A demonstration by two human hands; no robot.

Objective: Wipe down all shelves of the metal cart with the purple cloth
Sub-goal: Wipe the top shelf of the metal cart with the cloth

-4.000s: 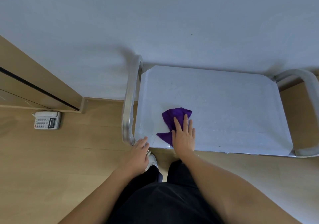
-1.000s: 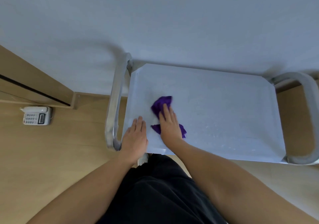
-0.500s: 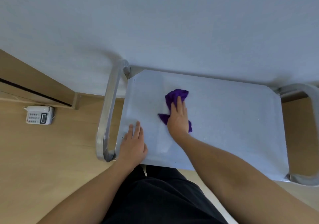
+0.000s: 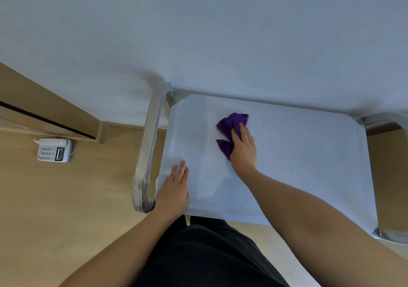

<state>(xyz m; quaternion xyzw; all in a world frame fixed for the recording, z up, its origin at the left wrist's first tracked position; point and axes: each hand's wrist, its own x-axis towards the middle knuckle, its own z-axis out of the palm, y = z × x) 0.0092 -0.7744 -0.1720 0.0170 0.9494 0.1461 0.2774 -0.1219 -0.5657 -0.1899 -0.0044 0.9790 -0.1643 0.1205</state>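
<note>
Right hand: my right hand (image 4: 244,148) lies flat, palm down, pressing the purple cloth (image 4: 230,132) onto the top shelf (image 4: 298,154); the fingers are stretched out rather than curled, so I am pinning the cloth, not gripping it

Left hand: my left hand (image 4: 174,188) rests spread and holding nothing on the near left corner of the shelf, just beside the left handle (image 4: 148,147), which I judge is there to steady the cart

Cloth: bunched, poking out past my fingertips toward the wall (image 4: 198,32) and out to the left of my palm; it sits in the left half of the shelf, nearer the far edge than the near one

Key relation: the shelf's long axis runs left to right across my view, and the wide bare stretch of it lies to the right of my right hand, out toward the right handle (image 4: 388,121); the right hand is the nearer one to that stretch, the left is well apart from it

Next move, as I judge it: sweep the cloth rightward along that long axis, keeping the palm flat

Progress: only the top shelf shows from here; any lower shelves are hidden beneath it, so I cannot tell their state

Risk: the cart may roll or shift if I push sideways without the left hand bracing

Nearby: a telephone (image 4: 54,149) sits on the wooden floor (image 4: 66,198), well clear to the left
</note>
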